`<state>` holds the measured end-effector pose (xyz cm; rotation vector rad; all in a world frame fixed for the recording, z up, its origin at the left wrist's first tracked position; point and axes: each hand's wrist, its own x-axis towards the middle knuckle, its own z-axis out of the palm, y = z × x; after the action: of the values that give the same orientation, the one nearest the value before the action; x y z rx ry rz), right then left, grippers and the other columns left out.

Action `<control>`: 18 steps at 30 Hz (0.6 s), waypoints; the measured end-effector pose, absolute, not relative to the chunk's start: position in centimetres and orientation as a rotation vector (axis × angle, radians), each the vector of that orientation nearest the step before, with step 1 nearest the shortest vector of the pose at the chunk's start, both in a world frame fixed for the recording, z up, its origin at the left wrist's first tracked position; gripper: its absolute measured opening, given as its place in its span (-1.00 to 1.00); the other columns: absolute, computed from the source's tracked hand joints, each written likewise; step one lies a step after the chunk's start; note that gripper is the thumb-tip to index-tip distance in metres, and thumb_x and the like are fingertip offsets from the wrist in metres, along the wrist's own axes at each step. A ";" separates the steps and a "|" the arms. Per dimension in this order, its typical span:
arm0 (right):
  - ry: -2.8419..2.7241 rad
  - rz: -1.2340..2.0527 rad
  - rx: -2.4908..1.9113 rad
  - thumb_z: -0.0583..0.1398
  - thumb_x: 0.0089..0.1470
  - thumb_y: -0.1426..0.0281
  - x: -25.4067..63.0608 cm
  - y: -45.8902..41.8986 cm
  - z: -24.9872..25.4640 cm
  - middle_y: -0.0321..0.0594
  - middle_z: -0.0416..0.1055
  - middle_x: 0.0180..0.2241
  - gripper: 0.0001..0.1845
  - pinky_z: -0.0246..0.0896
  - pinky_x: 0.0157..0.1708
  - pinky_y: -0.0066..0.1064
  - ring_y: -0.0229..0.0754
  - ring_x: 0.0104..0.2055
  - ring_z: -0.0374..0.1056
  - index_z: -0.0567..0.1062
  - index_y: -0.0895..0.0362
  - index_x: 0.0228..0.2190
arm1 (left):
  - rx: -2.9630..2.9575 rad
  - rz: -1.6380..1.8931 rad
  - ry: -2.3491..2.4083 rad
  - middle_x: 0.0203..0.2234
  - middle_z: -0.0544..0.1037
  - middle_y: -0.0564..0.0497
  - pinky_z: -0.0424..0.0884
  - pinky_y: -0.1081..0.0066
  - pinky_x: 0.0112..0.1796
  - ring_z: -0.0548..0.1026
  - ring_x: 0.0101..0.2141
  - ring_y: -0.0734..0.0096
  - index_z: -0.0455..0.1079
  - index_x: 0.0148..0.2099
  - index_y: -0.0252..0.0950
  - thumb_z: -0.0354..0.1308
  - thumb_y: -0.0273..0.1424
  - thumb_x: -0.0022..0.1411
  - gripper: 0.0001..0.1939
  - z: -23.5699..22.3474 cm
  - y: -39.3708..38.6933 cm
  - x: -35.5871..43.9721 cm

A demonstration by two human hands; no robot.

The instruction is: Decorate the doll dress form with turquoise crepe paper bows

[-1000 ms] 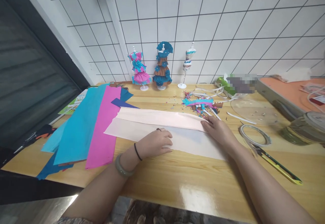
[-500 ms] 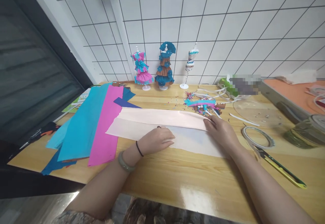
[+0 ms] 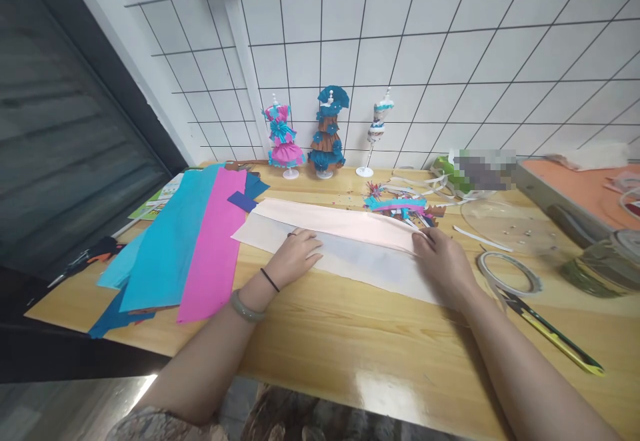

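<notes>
A long pale pink sheet of paper (image 3: 350, 226) lies across the wooden table, its far part folded over lengthwise and its near part looking whiter. My left hand (image 3: 296, 254) rests on the near part, left of the middle, with fingers stretched toward the right. At the paper's right end, my right hand (image 3: 444, 261) pinches the folded edge between thumb and fingers, lifting it slightly. The fingertips of my right hand are partly hidden. Left of the paper lie blue crepe paper (image 3: 170, 241) and pink crepe paper (image 3: 213, 247), overlapping.
Three small dress forms, including a brown-and-teal one (image 3: 327, 137), stand by the tiled wall. Paper scraps (image 3: 400, 204) lie behind my right hand. To the right are a tape roll (image 3: 510, 273), a utility knife (image 3: 555, 334) and a glass jar (image 3: 603, 271). Scissors (image 3: 85, 257) lie far left.
My left hand has slid leftward and slightly away from me along the paper. The paper's left end has shifted right and farther back. My right hand still pinches its end.
</notes>
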<state>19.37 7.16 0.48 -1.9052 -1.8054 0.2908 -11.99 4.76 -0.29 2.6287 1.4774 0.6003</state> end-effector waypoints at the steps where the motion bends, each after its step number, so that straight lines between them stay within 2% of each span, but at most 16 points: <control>1: -1.817 0.297 -1.899 -0.03 0.03 0.21 19.4 7.2 0.5 -0.07 0.46 -0.40 -0.62 0.09 -0.45 -0.40 -0.06 -0.35 0.34 0.45 0.16 -0.29 | 2.632 0.588 1.483 -0.15 0.39 -0.08 0.23 0.27 -0.06 0.28 -0.08 0.26 0.40 -0.13 -0.28 0.04 -0.33 0.17 -0.75 -0.3 4.7 -12.0; 7: -1.837 0.319 -1.919 -0.03 0.04 0.17 19.2 6.9 0.7 -0.10 0.47 -0.40 -0.60 0.10 -0.45 -0.41 -0.07 -0.36 0.35 0.44 0.14 -0.28 | 2.615 0.571 1.517 -0.15 0.38 -0.09 0.21 0.27 -0.05 0.27 -0.08 0.26 0.41 -0.13 -0.28 0.02 -0.30 0.18 -0.73 -0.1 4.7 -12.1; 13: -1.928 0.312 -1.946 0.02 -0.01 0.17 19.7 7.3 0.0 -0.07 0.47 -0.28 -0.58 0.13 -0.41 -0.38 -0.03 -0.28 0.36 0.41 0.15 -0.19 | 2.594 0.582 1.575 -0.07 0.33 -0.12 0.17 0.23 0.00 0.21 -0.02 0.21 0.41 -0.11 -0.29 0.06 -0.24 0.14 -0.68 -0.3 4.7 -12.2; 18: -1.994 0.301 -1.960 -0.01 0.00 0.18 19.7 7.2 0.4 -0.11 0.47 -0.44 -0.65 0.08 -0.50 -0.41 -0.07 -0.40 0.35 0.45 0.14 -0.38 | 2.561 0.589 1.540 -0.05 0.33 -0.12 0.15 0.22 0.01 0.20 0.00 0.22 0.40 -0.09 -0.29 0.07 -0.25 0.13 -0.68 -0.4 4.8 -12.2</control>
<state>19.73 7.24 0.35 -1.9598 -1.9944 0.3012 -12.19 4.78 -0.40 2.5607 1.5403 0.5891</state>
